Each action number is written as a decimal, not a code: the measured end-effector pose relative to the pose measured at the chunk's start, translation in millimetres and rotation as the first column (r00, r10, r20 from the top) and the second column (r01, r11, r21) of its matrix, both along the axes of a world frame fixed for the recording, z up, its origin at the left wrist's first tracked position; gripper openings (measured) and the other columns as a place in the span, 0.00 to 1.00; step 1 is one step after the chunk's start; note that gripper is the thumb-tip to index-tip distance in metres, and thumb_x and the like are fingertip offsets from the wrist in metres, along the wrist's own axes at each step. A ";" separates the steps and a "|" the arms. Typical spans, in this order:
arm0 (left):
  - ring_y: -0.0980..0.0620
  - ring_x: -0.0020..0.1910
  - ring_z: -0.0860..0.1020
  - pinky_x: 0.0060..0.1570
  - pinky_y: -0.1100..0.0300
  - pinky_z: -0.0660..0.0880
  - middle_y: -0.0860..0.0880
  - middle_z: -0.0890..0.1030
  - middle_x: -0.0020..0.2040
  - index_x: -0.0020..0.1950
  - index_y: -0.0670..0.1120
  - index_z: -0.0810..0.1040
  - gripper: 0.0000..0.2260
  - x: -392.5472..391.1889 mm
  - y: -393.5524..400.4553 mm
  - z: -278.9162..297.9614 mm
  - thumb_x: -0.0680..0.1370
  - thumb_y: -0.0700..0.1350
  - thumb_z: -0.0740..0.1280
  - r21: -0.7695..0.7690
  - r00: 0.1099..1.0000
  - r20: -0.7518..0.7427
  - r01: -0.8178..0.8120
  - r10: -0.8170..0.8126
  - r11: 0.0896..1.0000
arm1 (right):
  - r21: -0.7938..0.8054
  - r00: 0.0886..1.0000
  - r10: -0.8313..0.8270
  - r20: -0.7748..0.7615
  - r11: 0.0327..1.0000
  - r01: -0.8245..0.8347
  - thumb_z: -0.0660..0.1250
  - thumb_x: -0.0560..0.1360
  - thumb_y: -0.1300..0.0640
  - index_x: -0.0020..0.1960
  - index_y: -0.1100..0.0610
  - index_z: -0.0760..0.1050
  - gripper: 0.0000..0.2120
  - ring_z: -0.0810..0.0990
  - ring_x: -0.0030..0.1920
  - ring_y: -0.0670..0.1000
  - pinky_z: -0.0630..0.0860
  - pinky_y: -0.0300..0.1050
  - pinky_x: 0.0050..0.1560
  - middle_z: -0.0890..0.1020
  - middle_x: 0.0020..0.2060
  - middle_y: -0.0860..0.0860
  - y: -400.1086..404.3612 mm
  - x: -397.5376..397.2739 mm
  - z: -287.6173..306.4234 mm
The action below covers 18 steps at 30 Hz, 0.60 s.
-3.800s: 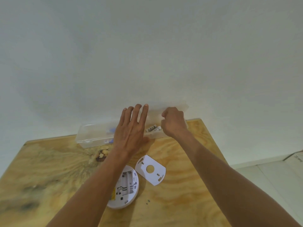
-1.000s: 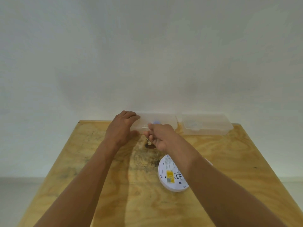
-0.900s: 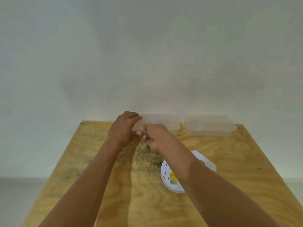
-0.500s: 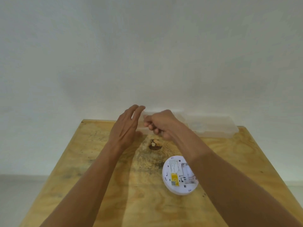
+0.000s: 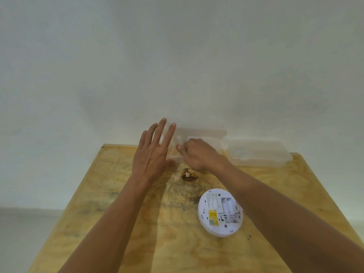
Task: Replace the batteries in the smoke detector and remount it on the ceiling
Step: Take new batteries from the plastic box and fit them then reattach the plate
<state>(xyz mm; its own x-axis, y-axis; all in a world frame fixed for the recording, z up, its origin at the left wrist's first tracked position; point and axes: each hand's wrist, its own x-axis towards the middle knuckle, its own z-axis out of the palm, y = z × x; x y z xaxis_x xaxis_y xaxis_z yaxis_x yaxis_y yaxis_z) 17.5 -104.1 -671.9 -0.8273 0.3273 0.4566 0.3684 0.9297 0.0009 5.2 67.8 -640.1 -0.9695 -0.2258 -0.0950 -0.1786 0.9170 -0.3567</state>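
Much of the clear plastic box (image 5: 201, 134) at the far edge of the desk (image 5: 122, 213) is hard to read: its pale walls blend into the white wall behind, and both hands cover its front, so what lies inside cannot be made out. The right hand (image 5: 199, 154) is curled at the box's front, fingers bunched together; whether they pinch anything cannot be told, since the fingertips are turned away and blurred. The left hand (image 5: 153, 152) is flat and spread wide, fingers straight and pointing toward the far edge, holding nothing, its fingertips in front of the left end of the box. A second clear box (image 5: 258, 154) sits just beside the first, toward the far right corner, lid closed, with a faint bluish shape inside too dim to name. That makes two boxes, two hands and one smoke detector (image 5: 220, 211). The detector lies back side up near the right edge, partly covered by the right forearm; its open battery bay shows pale cylinders, their number unclear, and one yellow label (image 5: 213, 217) is stuck beside the bay. A dark knot (image 5: 189, 175) marks the wood between the hands and the detector.
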 end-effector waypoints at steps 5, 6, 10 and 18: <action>0.38 0.76 0.62 0.72 0.40 0.64 0.42 0.56 0.81 0.82 0.48 0.51 0.56 -1.7 2.1 6.3 0.63 0.60 0.80 -0.028 1.000 0.019 -0.021 0.021 0.999 | 0.076 0.999 0.020 -0.050 0.997 -0.016 0.41 0.82 0.39 0.36 0.54 0.72 0.30 0.77 0.37 0.54 0.77 0.53 0.44 0.76 0.34 0.52 -5.4 6.7 -3.1; 0.39 0.76 0.62 0.73 0.40 0.64 0.43 0.56 0.81 0.82 0.48 0.51 0.56 -2.1 2.2 6.6 0.63 0.60 0.80 -0.029 0.999 0.021 -0.024 0.025 0.999 | 0.092 0.999 0.022 -0.035 0.996 -0.019 0.40 0.82 0.38 0.37 0.55 0.73 0.32 0.78 0.37 0.55 0.77 0.53 0.45 0.77 0.34 0.52 -4.9 6.4 -3.8; 0.39 0.77 0.61 0.74 0.41 0.62 0.43 0.54 0.82 0.82 0.49 0.49 0.57 -3.1 2.6 6.6 0.64 0.60 0.80 -0.046 0.999 0.031 -0.042 0.043 0.998 | 0.139 0.999 0.027 -0.031 0.990 -0.022 0.37 0.81 0.37 0.47 0.56 0.77 0.34 0.76 0.40 0.57 0.75 0.53 0.46 0.77 0.39 0.54 -3.6 5.3 -9.0; 0.41 0.77 0.61 0.74 0.42 0.61 0.44 0.54 0.82 0.82 0.50 0.48 0.57 -1.4 2.2 4.5 0.64 0.61 0.79 -0.068 0.998 0.011 -0.058 0.059 0.996 | -0.124 0.904 -0.076 -0.421 0.992 0.026 0.59 0.80 0.38 0.38 0.54 0.73 0.22 0.79 0.32 0.56 0.75 0.48 0.33 0.79 0.29 0.51 7.1 4.4 -6.3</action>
<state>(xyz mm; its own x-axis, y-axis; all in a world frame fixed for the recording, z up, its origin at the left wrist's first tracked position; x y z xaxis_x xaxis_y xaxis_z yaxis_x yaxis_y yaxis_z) 16.1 -101.9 -667.4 -0.8516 0.3079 0.4242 0.3137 0.9477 -0.0582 9.6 74.8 -646.4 -0.9228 -0.1595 0.3506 -0.2898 0.8871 -0.3592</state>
